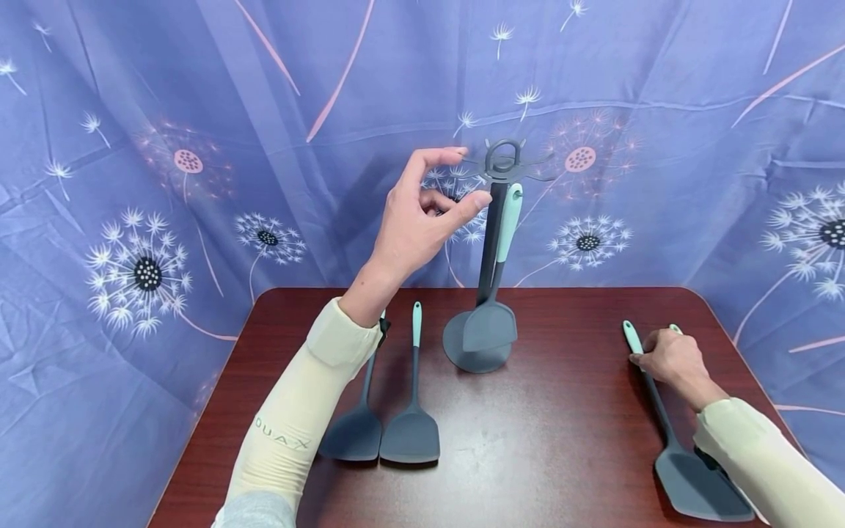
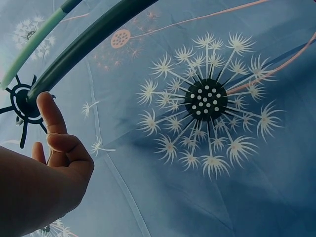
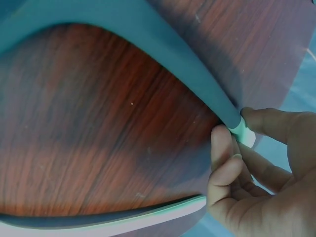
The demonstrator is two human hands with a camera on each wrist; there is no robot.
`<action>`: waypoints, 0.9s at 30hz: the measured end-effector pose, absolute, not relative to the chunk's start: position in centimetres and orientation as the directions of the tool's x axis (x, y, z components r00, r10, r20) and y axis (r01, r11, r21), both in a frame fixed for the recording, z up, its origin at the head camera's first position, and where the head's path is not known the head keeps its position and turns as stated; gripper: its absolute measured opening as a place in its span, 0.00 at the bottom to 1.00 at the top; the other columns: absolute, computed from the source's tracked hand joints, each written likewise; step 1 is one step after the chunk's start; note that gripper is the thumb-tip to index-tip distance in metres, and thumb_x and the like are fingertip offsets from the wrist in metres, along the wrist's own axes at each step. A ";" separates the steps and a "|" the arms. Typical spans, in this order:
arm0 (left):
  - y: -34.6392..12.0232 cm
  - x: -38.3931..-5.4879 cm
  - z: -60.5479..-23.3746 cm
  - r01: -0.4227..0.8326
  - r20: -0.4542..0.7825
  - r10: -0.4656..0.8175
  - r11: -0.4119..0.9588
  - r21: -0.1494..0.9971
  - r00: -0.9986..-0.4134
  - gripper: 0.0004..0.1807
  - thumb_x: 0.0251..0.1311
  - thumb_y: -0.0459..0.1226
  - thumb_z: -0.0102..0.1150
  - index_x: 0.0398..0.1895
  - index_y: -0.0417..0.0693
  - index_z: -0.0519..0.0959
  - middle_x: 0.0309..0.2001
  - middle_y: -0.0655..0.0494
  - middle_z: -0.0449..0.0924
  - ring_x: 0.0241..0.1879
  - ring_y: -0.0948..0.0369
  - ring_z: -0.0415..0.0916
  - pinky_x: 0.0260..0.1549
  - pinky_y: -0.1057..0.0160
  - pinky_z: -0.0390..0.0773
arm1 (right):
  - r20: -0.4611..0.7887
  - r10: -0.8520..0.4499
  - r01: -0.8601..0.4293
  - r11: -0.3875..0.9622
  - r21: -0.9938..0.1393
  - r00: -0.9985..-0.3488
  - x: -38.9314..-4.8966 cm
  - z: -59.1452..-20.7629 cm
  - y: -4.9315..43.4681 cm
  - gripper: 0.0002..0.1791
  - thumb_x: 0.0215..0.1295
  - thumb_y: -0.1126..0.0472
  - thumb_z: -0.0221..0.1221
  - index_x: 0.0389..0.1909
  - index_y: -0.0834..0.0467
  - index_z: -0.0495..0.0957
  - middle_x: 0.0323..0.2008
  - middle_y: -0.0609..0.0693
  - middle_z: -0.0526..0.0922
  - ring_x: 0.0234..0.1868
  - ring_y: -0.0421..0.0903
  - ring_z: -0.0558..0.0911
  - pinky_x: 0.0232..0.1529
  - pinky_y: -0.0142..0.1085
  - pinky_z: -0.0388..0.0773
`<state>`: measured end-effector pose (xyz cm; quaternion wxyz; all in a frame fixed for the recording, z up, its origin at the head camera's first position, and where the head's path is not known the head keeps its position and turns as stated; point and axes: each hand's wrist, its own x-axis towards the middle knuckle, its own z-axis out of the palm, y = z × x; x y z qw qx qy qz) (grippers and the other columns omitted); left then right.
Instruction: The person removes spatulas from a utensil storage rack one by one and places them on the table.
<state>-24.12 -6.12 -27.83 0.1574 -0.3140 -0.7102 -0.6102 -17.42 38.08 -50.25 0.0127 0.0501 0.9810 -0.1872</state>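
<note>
My left hand [image 1: 414, 213] is raised beside the top of a dark utensil rack [image 1: 488, 242], index finger and thumb spread apart close to its hooks and pole. A grey turner with a mint handle [image 1: 509, 224] hangs from this rack. At the right of the table, my right hand [image 1: 676, 363] pinches the mint handle of another grey turner [image 1: 700, 484], whose blade points toward the near edge. In the right wrist view, thumb and fingers meet where the mint handle [image 3: 243, 132] joins the grey shaft. Beside it lies a further mint-handled utensil [image 1: 675, 328], mostly hidden by the hand and forearm.
Two more grey turners lie side by side at the left, one [image 1: 411, 436] fully visible and the other [image 1: 356, 434] partly behind my left sleeve. The brown table [image 1: 541, 425] ends against a blue dandelion-print cloth [image 1: 370, 73] on the far side and both flanks.
</note>
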 end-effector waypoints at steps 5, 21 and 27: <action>-6.1 -24.2 -27.9 0.638 0.607 0.253 0.055 0.768 -0.753 0.28 0.64 0.42 0.76 0.63 0.53 0.74 0.66 0.72 0.77 0.30 0.57 0.84 0.27 0.61 0.73 | -0.045 0.110 0.119 0.922 -0.368 -0.993 -17.3 -50.4 38.2 0.14 0.57 0.58 0.73 0.27 0.66 0.83 0.23 0.57 0.82 0.29 0.61 0.79 0.28 0.48 0.75; -6.1 -24.1 -27.9 0.631 0.599 0.257 0.058 0.774 -0.758 0.28 0.64 0.42 0.75 0.64 0.53 0.74 0.66 0.72 0.77 0.30 0.57 0.84 0.28 0.60 0.74 | -0.067 0.123 0.140 0.918 -0.371 -0.990 -17.4 -50.4 38.4 0.16 0.60 0.56 0.72 0.27 0.65 0.82 0.23 0.56 0.82 0.28 0.58 0.78 0.27 0.45 0.74; -6.1 -24.2 -27.9 0.635 0.604 0.258 0.049 0.771 -0.754 0.28 0.64 0.42 0.75 0.64 0.52 0.74 0.67 0.72 0.77 0.30 0.55 0.85 0.27 0.60 0.73 | -0.101 0.138 0.166 0.909 -0.382 -0.985 -17.4 -50.2 38.3 0.17 0.62 0.55 0.71 0.29 0.67 0.81 0.23 0.55 0.81 0.27 0.55 0.78 0.26 0.42 0.73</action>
